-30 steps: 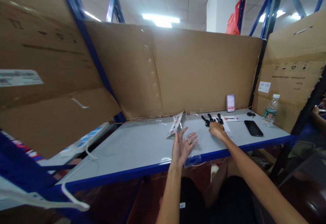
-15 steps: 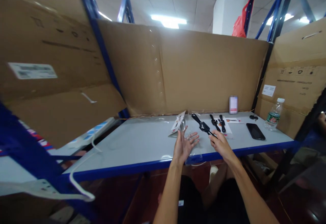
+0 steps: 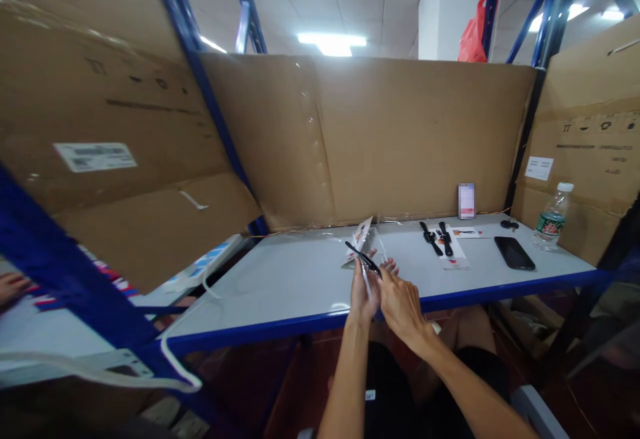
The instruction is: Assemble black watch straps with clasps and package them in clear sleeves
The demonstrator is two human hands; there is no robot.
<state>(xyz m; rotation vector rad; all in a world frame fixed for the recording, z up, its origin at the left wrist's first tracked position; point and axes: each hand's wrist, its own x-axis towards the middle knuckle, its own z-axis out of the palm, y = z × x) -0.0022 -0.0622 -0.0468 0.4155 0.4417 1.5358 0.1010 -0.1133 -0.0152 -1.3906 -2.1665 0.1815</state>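
Near the table's front edge, my right hand (image 3: 400, 302) is closed on a black tool (image 3: 363, 255), which is seen edge-on and points up to the left. Beside it my left hand (image 3: 365, 292) is upright around clear plastic packaging (image 3: 377, 247), close under the tool. A printed card (image 3: 359, 242) stands tilted just behind my left hand. Two more black tools (image 3: 431, 239) (image 3: 445, 239) lie side by side to the right, partly over a white printed card (image 3: 456, 259).
A black phone (image 3: 514, 253), a water bottle (image 3: 551, 218) and keys (image 3: 509, 224) are at the right. A lit screen (image 3: 467, 201) leans on the cardboard back wall (image 3: 400, 139). A white cable (image 3: 173, 352) hangs at the left. Another person's hand (image 3: 13, 287) shows far left.
My right hand has moved left with the black tool, up against my left hand. The tool has turned from face-on to edge-on. The view has shifted slightly.
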